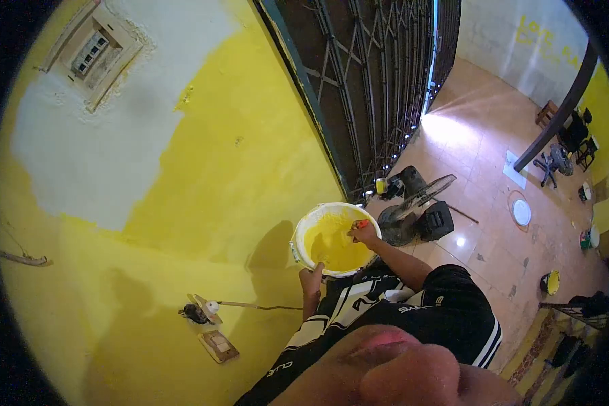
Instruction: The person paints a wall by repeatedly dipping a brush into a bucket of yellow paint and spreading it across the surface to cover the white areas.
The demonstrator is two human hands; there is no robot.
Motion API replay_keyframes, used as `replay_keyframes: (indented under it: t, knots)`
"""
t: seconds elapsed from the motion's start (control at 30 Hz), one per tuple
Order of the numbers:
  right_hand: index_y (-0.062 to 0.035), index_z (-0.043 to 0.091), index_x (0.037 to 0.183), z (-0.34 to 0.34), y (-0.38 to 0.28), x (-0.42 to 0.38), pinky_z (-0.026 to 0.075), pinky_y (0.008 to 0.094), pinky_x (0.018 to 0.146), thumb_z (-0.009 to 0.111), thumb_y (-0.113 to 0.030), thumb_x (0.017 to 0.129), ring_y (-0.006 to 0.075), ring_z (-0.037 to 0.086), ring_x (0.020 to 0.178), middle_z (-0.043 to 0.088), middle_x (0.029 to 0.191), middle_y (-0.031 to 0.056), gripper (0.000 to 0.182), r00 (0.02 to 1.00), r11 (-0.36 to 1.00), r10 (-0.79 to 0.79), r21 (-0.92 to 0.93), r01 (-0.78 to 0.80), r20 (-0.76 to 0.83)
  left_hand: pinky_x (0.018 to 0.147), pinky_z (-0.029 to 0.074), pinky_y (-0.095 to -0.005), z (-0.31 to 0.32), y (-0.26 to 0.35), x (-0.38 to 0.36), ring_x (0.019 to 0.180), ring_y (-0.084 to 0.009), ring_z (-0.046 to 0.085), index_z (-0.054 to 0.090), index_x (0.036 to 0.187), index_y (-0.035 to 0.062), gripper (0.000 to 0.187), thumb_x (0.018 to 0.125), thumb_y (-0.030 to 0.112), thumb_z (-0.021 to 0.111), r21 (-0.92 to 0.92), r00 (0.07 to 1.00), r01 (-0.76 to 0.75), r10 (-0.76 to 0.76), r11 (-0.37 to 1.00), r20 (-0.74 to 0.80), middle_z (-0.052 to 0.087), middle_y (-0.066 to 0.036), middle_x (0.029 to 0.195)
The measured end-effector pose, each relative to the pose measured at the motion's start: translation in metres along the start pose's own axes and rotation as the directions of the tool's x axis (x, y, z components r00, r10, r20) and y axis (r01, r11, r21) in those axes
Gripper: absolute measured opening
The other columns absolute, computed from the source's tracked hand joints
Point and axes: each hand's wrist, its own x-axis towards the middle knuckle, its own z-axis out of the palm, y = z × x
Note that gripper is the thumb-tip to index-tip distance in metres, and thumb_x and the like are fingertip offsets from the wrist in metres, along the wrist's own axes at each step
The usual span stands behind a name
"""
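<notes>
A white bucket (298, 237) of yellow paint is in front of my body, close to the painted wall. My left hand (310, 279) is closed on its near rim, thumb over the edge. Above the paint, inside the far right of the rim, my right hand (365, 233) is closed around a paintbrush (363, 223). Only its red handle shows clearly; the bristle end is hidden by the hand. Yellow paint (331, 243) coats the bucket's inner wall.
To the left, the wall has a bare white patch (101, 155) beside fresh yellow. A recessed switch box (95, 54) and a loose socket (218, 346) are on it. A folding metal gate (372, 81) stands ahead. A black fan (413, 210) is on the tiled floor.
</notes>
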Motion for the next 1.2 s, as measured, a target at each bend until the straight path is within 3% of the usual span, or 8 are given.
replay_keyframes:
  t: [0.23, 0.43, 0.6, 0.73, 0.8, 0.97, 1.03, 1.2]
  knots:
    - [-0.0095, 0.048, 0.065, -0.004, 0.014, 0.014, 0.046, 0.0286, 0.042, 0.070, -0.002, 0.060, 0.0137, 0.053, 0.049, 0.050, 0.062, 0.0004, 0.024, 0.998, 1.000, 0.005, 0.020, -0.006, 0.064, 0.036, 0.040, -0.0262, 0.001, 0.002, 0.002, 0.042, -0.0159, 0.054, 0.060, 0.075, -0.0085, 0.025, 0.069, 0.015, 0.064, -0.018, 0.998, 0.051, -0.050, 0.999, 0.027, 0.059, -0.010, 0.059]
    - [-0.0084, 0.051, 0.068, 0.003, -0.005, 0.001, 0.046, 0.0281, 0.043, 0.070, -0.003, 0.061, 0.0138, 0.053, 0.049, 0.051, 0.062, 0.0004, 0.021, 0.996, 0.999, -0.038, -0.028, 0.035, -0.085, 0.037, 0.040, -0.0266, 0.001, 0.005, -0.002, 0.043, -0.0154, 0.053, 0.060, 0.073, -0.0080, 0.024, 0.068, 0.015, 0.064, -0.078, 0.999, 0.030, -0.028, 0.997, 0.023, 0.058, -0.010, 0.059]
    - [-0.0060, 0.053, 0.077, -0.001, 0.009, 0.017, 0.047, 0.0280, 0.044, 0.071, -0.004, 0.062, 0.0136, 0.053, 0.051, 0.053, 0.064, 0.0012, 0.024, 0.995, 1.000, 0.018, 0.002, -0.019, 0.096, 0.036, 0.040, -0.0264, 0.002, -0.001, 0.000, 0.042, -0.0150, 0.052, 0.060, 0.070, -0.0076, 0.024, 0.069, 0.016, 0.064, -0.086, 1.000, 0.004, -0.005, 0.996, -0.014, 0.058, -0.010, 0.058]
    - [-0.0060, 0.053, 0.073, 0.001, 0.009, 0.017, 0.047, 0.0281, 0.045, 0.072, -0.005, 0.062, 0.0137, 0.053, 0.051, 0.053, 0.064, 0.0019, 0.022, 1.000, 1.000, 0.004, -0.009, -0.004, 0.019, 0.036, 0.040, -0.0271, 0.002, 0.003, -0.002, 0.041, -0.0150, 0.051, 0.059, 0.070, -0.0074, 0.025, 0.068, 0.017, 0.065, -0.072, 1.000, 0.014, -0.015, 0.997, -0.010, 0.057, -0.010, 0.057]
    - [-0.0087, 0.049, 0.063, 0.002, 0.000, 0.009, 0.047, 0.0273, 0.046, 0.070, -0.001, 0.063, 0.0128, 0.054, 0.051, 0.051, 0.060, 0.0003, 0.023, 0.999, 0.998, 0.036, -0.045, -0.034, 0.037, 0.036, 0.040, -0.0269, 0.002, -0.004, 0.001, 0.041, -0.0151, 0.051, 0.059, 0.070, -0.0074, 0.025, 0.068, 0.017, 0.065, -0.067, 1.000, 0.015, -0.016, 0.998, -0.007, 0.057, -0.010, 0.057]
    - [-0.0088, 0.049, 0.065, 0.001, 0.005, 0.012, 0.047, 0.0267, 0.045, 0.070, -0.001, 0.063, 0.0129, 0.054, 0.051, 0.051, 0.061, 0.0003, 0.023, 0.999, 0.999, -0.009, -0.046, 0.011, 0.044, 0.036, 0.040, -0.0264, 0.000, -0.003, 0.001, 0.040, -0.0154, 0.051, 0.059, 0.072, -0.0075, 0.026, 0.068, 0.017, 0.065, -0.051, 1.000, 0.007, -0.006, 0.999, 0.021, 0.058, -0.010, 0.058]
    - [-0.0089, 0.049, 0.066, 0.000, 0.004, 0.012, 0.047, 0.0266, 0.045, 0.070, -0.001, 0.063, 0.0130, 0.054, 0.051, 0.051, 0.062, 0.0005, 0.023, 0.998, 0.999, -0.008, -0.045, 0.011, 0.056, 0.036, 0.040, -0.0268, 0.002, -0.008, 0.004, 0.041, -0.0158, 0.052, 0.059, 0.073, -0.0077, 0.026, 0.067, 0.017, 0.065, -0.127, 0.999, -0.024, 0.027, 0.992, 0.022, 0.058, -0.011, 0.059]
    - [-0.0089, 0.050, 0.066, 0.003, 0.017, 0.024, 0.046, 0.0279, 0.042, 0.071, -0.006, 0.061, 0.0130, 0.054, 0.047, 0.053, 0.061, 0.0012, 0.022, 0.999, 0.999, -0.011, -0.043, 0.010, -0.030, 0.036, 0.041, -0.0273, 0.002, -0.010, 0.007, 0.042, -0.0163, 0.052, 0.059, 0.074, -0.0078, 0.027, 0.067, 0.017, 0.066, -0.072, 1.000, 0.006, -0.006, 0.997, -0.003, 0.058, -0.012, 0.061]
